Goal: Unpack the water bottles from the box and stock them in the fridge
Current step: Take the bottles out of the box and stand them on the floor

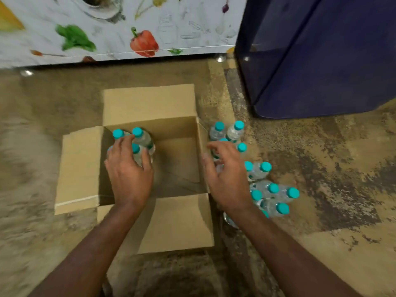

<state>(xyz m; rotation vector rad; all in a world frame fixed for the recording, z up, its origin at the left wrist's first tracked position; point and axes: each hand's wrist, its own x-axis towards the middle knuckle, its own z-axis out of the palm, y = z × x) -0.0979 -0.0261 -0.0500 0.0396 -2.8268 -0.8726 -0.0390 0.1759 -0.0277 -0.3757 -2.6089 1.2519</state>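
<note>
An open cardboard box [177, 159] sits on the floor with its flaps folded out. In its far left corner stand several clear water bottles with teal caps [142, 138]. My left hand [128, 170] reaches into the box, fingers curled over the tops of those bottles. Several more teal-capped bottles [272, 196] stand on the floor to the right of the box. My right hand [227, 176] hovers over that group beside the box's right wall, fingers spread and holding nothing. The dark blue fridge [321, 61] stands at the upper right, its door shut.
A cabinet front printed with vegetables [128, 28] runs along the back, on small metal feet. The floor [321, 168] is mottled brown stone. Bare floor lies between the bottles and the fridge.
</note>
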